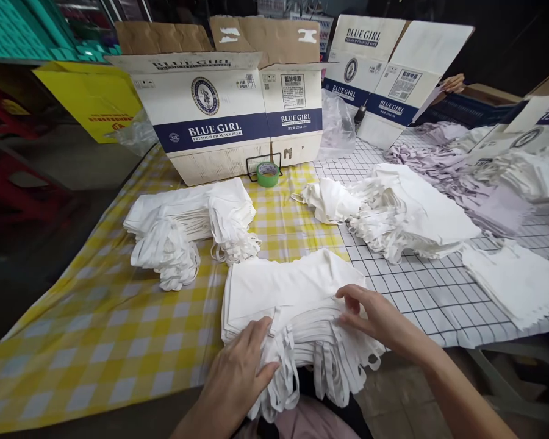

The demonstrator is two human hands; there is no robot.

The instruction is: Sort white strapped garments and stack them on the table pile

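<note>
A stack of flat white cloth bags [283,292] lies at the near table edge, its handle loops hanging over the edge towards me. My left hand [242,366] rests on the stack's near left corner, fingers bent over the bag edges and handles. My right hand [370,314] touches the stack's right edge, fingertips curled down onto the top layers. Neither hand lifts anything clear of the pile.
Two more white bag piles lie at left [187,222] and centre right [393,210]. A green tape roll [268,174] sits before an open Blue Girl carton [224,116]. Lilac cloth [466,177] and further cartons [384,79] fill the right. Yellow checked tablecloth [96,329] covers the left.
</note>
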